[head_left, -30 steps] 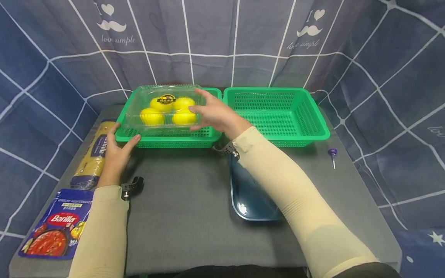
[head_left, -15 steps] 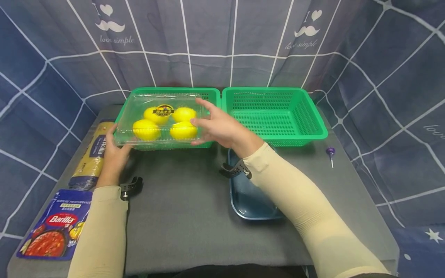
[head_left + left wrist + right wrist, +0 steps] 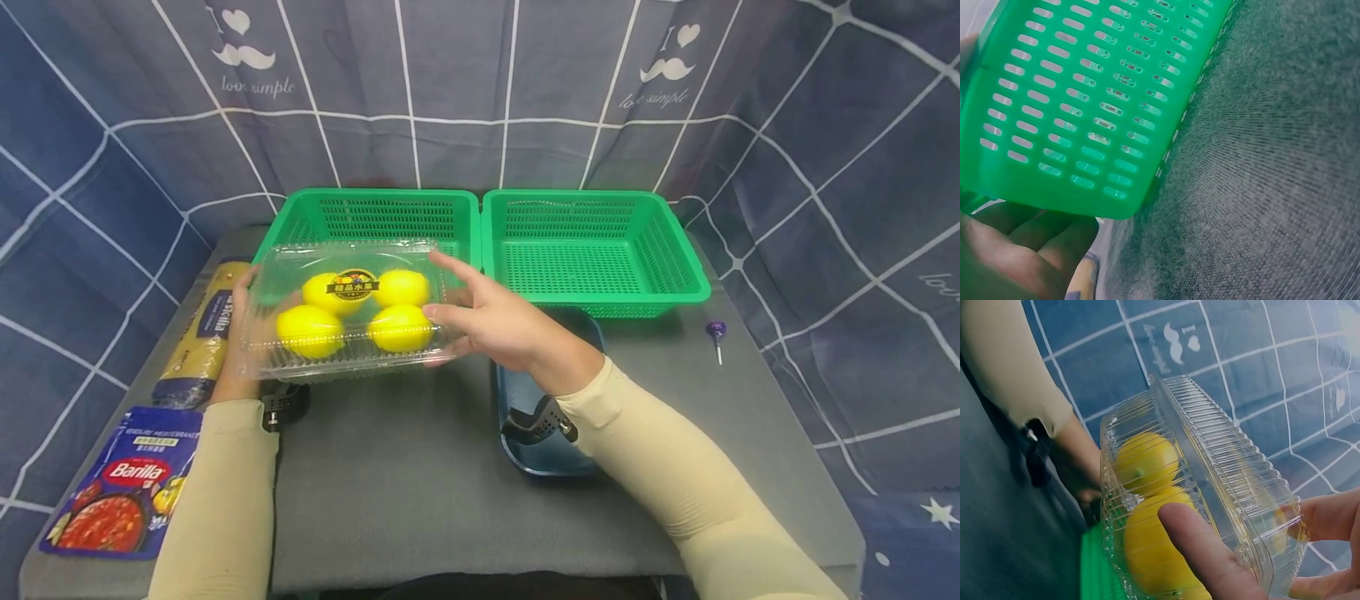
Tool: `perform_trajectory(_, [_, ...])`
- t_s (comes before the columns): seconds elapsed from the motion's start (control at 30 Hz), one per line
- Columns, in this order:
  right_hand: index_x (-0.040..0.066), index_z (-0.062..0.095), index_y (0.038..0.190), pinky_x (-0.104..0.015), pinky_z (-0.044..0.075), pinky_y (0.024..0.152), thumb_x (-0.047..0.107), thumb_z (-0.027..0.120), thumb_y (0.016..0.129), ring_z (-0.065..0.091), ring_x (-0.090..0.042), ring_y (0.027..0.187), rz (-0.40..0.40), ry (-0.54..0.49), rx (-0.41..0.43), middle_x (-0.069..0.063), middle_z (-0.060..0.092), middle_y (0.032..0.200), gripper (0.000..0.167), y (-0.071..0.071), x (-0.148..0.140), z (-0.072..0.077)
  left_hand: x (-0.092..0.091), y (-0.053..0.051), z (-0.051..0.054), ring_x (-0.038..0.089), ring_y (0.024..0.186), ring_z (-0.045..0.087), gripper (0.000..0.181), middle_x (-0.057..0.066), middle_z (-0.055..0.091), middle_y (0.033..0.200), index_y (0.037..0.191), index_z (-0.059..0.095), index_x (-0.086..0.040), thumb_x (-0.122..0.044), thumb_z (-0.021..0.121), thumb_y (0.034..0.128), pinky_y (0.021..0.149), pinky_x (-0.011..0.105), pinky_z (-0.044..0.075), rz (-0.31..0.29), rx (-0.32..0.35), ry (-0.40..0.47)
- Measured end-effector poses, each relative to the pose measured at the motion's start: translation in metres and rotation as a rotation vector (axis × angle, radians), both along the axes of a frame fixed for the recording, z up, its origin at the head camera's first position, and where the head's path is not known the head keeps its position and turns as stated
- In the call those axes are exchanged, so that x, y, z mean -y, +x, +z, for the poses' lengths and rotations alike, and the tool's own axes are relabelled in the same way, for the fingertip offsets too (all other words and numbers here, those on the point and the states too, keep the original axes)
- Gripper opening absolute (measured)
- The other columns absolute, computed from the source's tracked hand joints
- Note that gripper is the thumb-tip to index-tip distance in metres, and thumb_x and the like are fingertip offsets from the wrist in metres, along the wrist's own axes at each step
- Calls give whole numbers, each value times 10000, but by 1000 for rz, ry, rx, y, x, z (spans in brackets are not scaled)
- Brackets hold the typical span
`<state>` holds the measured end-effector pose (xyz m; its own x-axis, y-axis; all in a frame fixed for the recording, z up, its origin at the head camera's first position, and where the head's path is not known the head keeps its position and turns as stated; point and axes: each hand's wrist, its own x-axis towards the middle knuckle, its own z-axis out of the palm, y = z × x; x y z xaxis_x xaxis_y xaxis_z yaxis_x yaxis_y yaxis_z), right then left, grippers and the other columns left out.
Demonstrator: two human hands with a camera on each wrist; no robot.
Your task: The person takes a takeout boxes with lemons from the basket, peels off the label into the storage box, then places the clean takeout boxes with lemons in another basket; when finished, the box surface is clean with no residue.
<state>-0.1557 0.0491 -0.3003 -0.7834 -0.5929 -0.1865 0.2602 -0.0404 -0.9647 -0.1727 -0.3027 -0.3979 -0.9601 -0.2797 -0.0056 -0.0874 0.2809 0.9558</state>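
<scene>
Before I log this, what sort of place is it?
Likely a staged recording booth: blue fabric curtains with white grid lines on three sides of a flat grey table, black perforated straps on the person's wrists.

Barilla pouch [image 3: 120, 483] near yellow packet [image 3: 201, 333], left; purple lollipop [image 3: 716, 329], far right.

Grey cloth-topped table [image 3: 375, 500] — on it: two green slotted plastic baskets [image 3: 375, 215] [image 3: 592, 218], glossy dark-blue rectangular tray [image 3: 521, 382], purple white-stick lollipop [image 3: 717, 328], long yellow-and-navy packet [image 3: 198, 343], blue Barilla pouch [image 3: 123, 487].
</scene>
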Motion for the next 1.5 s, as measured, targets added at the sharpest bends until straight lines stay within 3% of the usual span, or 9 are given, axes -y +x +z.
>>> perform_trajectory(0.1, [305, 229, 1691, -547, 609, 848, 1, 631, 1045, 572, -382, 1295, 26, 25, -28, -212, 330, 1614, 819, 8, -7, -4, -4, 4, 6, 419, 1541, 191, 968, 170, 144, 1718, 1696, 71, -302, -483, 705, 987, 1225, 601, 165, -24, 8, 51])
perform_trajectory(0.27, [271, 225, 1695, -522, 613, 852, 18, 660, 1031, 591, -370, 1270, 45, 55, -83, -209, 342, 1608, 833, 21, -19, -14, 8, -4, -9, 353, 1535, 247, 969, 162, 193, 1704, 1693, 40, -319, -486, 695, 999, 1241, 510, 202, -57, -32, 22])
perform_trajectory(0.4, [258, 233, 1693, -526, 613, 840, 14, 668, 1021, 596, -383, 1253, 41, 48, -83, -203, 333, 1613, 837, 30, -26, -24, 9, -6, -11, 362, 1489, 321, 929, 212, 232, 1674, 1691, 47, -302, -430, 679, 1023, 1228, 478, 261, -66, -60, 44])
perform_trajectory(0.73, [254, 209, 1697, -484, 608, 816, 42, 666, 1035, 602, -383, 1222, 23, 89, -62, -230, 267, 1649, 832, 44, -35, -46, 22, -22, -37, 365, 1440, 378, 899, 228, 292, 1643, 1694, 98, -253, -379, 689, 1028, 1215, 412, 293, -12, -121, -10])
perform_trajectory(0.93, [227, 205, 1699, -445, 608, 788, 48, 647, 1047, 609, -383, 1221, 10, 99, -59, -280, 254, 1642, 807, 50, -32, -60, 21, -21, -36, 380, 1435, 374, 891, 235, 272, 1647, 1697, 100, -250, -400, 673, 1032, 1218, 418, 285, -8, -100, -25])
perform_trajectory(1.23, [253, 196, 1703, -396, 607, 752, 57, 651, 1047, 620, -381, 1209, -49, 136, -55, -271, 267, 1649, 821, 51, -23, -80, 9, -12, -18, 389, 1463, 335, 892, 256, 254, 1651, 1693, 122, -172, -357, 687, 1028, 1240, 429, 222, -6, -101, -16])
perform_trajectory(1.37, [258, 194, 1704, -376, 593, 707, 78, 650, 1051, 624, -383, 1185, -79, 161, -87, -261, 247, 1666, 816, 50, -21, -86, 14, -17, -26, 380, 1472, 332, 903, 227, 258, 1660, 1696, 115, -199, -382, 691, 1024, 1240, 432, 220, 1, -97, -38])
perform_trajectory(1.5, [261, 217, 1699, -397, 577, 656, 82, 653, 1049, 649, -373, 959, -98, 191, -124, -243, 247, 1667, 803, 49, -20, -89, 21, -22, -35, 372, 1454, 371, 911, 213, 296, 1649, 1696, 112, -253, -412, 699, 1018, 1229, 419, 258, 4, -86, -33])
